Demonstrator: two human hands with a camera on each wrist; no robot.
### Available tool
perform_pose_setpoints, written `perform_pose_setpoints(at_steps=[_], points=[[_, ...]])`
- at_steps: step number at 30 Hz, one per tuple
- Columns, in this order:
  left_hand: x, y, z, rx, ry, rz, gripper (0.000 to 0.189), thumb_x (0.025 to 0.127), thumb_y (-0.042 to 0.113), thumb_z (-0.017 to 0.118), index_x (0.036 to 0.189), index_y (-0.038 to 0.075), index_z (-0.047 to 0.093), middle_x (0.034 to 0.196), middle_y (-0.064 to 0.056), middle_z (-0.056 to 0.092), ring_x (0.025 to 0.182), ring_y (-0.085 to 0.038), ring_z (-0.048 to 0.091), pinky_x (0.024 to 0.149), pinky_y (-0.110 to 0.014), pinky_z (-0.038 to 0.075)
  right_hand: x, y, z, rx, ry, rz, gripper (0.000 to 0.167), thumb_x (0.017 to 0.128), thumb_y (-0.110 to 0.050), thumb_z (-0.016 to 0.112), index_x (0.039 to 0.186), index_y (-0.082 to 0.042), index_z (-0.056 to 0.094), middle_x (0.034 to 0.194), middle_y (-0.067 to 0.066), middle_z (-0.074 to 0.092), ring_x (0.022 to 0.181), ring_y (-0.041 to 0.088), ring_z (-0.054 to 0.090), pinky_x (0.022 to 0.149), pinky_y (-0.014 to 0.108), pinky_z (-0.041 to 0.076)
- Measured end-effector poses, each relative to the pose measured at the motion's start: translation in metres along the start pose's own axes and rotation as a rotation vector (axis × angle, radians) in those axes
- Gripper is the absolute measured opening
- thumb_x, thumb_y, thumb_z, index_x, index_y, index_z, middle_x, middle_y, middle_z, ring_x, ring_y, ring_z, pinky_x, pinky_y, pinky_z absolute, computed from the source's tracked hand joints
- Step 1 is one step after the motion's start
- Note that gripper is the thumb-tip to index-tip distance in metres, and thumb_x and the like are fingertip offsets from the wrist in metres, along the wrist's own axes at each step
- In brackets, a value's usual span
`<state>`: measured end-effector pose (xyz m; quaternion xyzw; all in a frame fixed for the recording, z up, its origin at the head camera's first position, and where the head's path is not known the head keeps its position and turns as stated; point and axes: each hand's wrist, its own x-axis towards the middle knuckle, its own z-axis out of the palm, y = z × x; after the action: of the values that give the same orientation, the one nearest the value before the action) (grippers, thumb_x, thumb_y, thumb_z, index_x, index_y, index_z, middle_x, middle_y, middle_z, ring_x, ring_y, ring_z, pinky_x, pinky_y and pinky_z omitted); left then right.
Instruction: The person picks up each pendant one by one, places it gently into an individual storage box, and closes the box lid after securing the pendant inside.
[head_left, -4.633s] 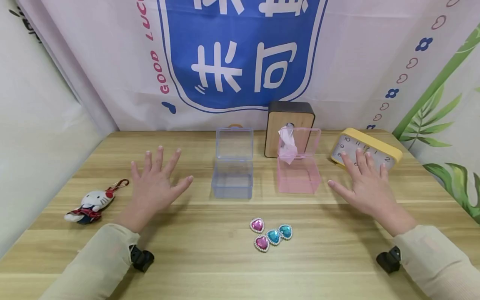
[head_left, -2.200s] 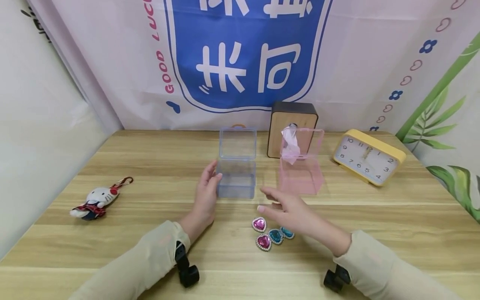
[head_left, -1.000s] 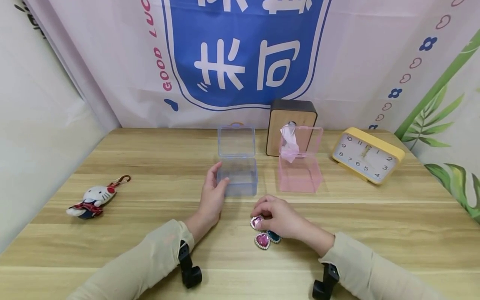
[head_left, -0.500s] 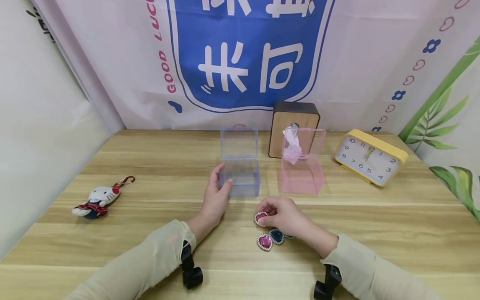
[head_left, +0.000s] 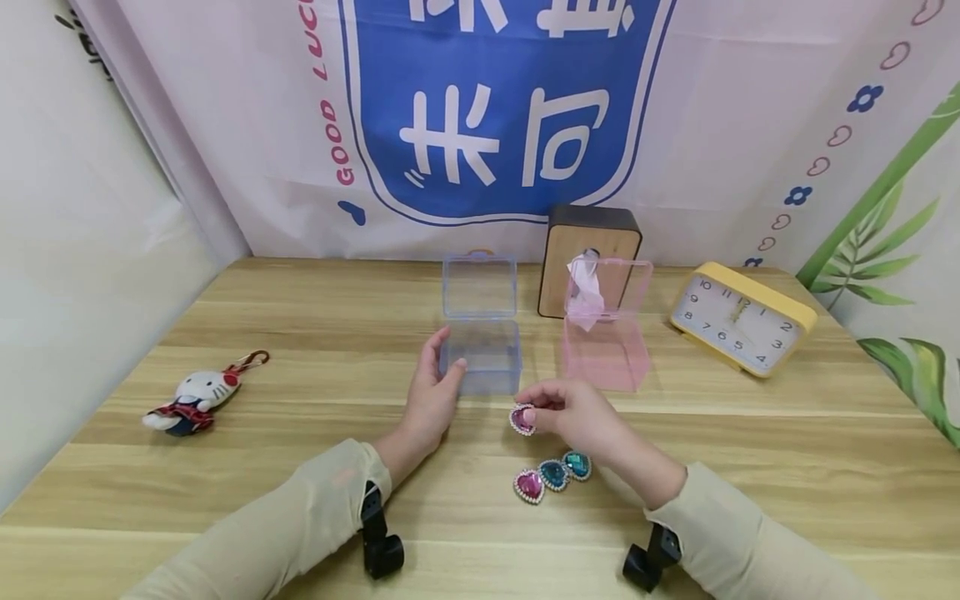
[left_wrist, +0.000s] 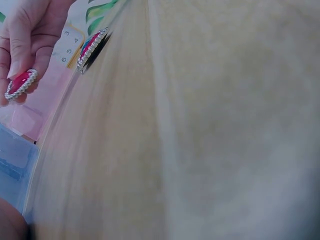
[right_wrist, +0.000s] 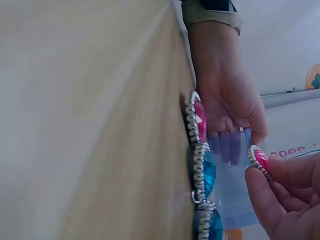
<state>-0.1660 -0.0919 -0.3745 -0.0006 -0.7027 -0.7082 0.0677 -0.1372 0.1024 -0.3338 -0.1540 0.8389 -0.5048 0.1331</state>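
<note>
A clear blue plastic box (head_left: 491, 382) stands on the table with its lid raised. My left hand (head_left: 429, 404) holds it at the left side, thumb at the front rim; in the right wrist view its fingers show through the plastic. My right hand (head_left: 588, 421) pinches a pink heart-shaped gem (head_left: 521, 419) with a beaded silver rim, lifted just off the table near the blue box. Below it lie another pink heart gem (head_left: 529, 486) and two blue heart gems, a nearer one (head_left: 553, 475) and a farther one (head_left: 577, 465), in a slanting row.
Right of the blue box stands a clear pink box (head_left: 606, 367), lid raised. Behind it is a wooden-fronted tissue box (head_left: 558, 262) with a tissue hanging out. A yellow clock (head_left: 742, 321) leans at the right; a plush cat keychain (head_left: 198, 396) lies at the left.
Both hands came inward from lying spread apart. The left took hold of the blue box, which shifted slightly right. The right picked up the farther pink gem and raised it slightly.
</note>
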Motion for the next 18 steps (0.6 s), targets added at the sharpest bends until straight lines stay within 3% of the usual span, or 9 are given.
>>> perform_pose_setpoints(at_steps=[8, 13, 18], points=[[-0.001, 0.000, 0.000, 0.008, -0.012, 0.010, 0.053, 0.092, 0.002, 0.046, 0.141, 0.005, 0.028, 0.152, -0.013, 0.022, 0.140, -0.025, 0.017, 0.116, -0.041, 0.016, 0.005, -0.008, -0.004, 0.015, 0.023, -0.006, 0.024, 0.088, -0.005, 0.059, 0.110, 0.002, 0.065, 0.101, 0.010, 0.067, 0.084, 0.012, 0.059, 0.074, 0.026, 0.053], [0.000, 0.000, 0.000, 0.002, -0.012, 0.026, 0.053, 0.091, 0.002, 0.046, 0.141, 0.003, 0.028, 0.150, -0.017, 0.026, 0.138, -0.031, 0.023, 0.114, -0.044, 0.021, 0.016, -0.016, -0.004, 0.040, 0.050, -0.055, 0.023, 0.087, -0.002, 0.060, 0.109, 0.004, 0.065, 0.099, 0.013, 0.068, 0.084, 0.013, 0.062, 0.074, 0.026, 0.054], [0.000, -0.001, 0.001, 0.004, -0.005, 0.021, 0.053, 0.091, 0.002, 0.047, 0.140, 0.004, 0.030, 0.149, -0.017, 0.027, 0.136, -0.032, 0.025, 0.113, -0.044, 0.022, 0.026, -0.023, -0.003, 0.070, 0.083, -0.053, 0.022, 0.086, -0.003, 0.062, 0.106, 0.004, 0.065, 0.095, 0.013, 0.068, 0.080, 0.012, 0.062, 0.073, 0.028, 0.056]])
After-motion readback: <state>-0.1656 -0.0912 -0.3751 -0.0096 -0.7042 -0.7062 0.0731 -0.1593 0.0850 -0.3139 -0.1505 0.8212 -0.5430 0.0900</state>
